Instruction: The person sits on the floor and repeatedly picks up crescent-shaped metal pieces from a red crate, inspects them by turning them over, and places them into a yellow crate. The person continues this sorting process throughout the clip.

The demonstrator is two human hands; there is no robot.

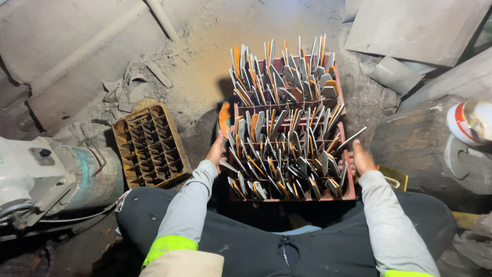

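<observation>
A red plastic crate [346, 192] packed with upright grey metal blades [279, 128] sat between the left hand [216, 152] and right hand [362, 159], both gripping its sides

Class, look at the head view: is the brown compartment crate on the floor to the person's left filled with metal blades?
No: the brown crate shows only bare compartments, while the blades stand in the red crate between both hands.

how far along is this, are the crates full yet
Done: the near red crate and the red crate behind it both look packed with upright metal blades. In hand: left hand and right hand grip the near crate's sides. Left: the brown crate beside it holds nothing.
</observation>
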